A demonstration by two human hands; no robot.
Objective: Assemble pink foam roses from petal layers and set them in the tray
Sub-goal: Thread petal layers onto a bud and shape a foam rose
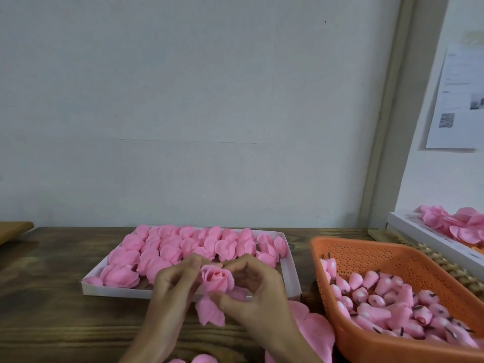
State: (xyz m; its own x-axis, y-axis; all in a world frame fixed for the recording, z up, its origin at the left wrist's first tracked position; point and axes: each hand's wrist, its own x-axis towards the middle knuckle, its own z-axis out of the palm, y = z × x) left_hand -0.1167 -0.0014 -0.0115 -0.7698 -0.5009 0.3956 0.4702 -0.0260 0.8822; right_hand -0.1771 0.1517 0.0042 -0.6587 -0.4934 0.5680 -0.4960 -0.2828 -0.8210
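Partly, left hand (pixel 175 282) and right hand (pixel 252 290) hide the rose (pixel 216 280) — base unseen.

Light was soft, even and rather dim, leaving the wall (pixel 183 87) grey and the table (pixel 52 297) dark, with faint shadows. Everything looked slightly soft; the door frame (pixel 392 127) leaned from wide-angle distortion, and the paper (pixel 455 100) was blurred.

Reaching in from below with both forearms, close together; gripping a foam rose (pixel 216 280) between curled fingers of left hand (pixel 174 282) and right hand (pixel 258 290).
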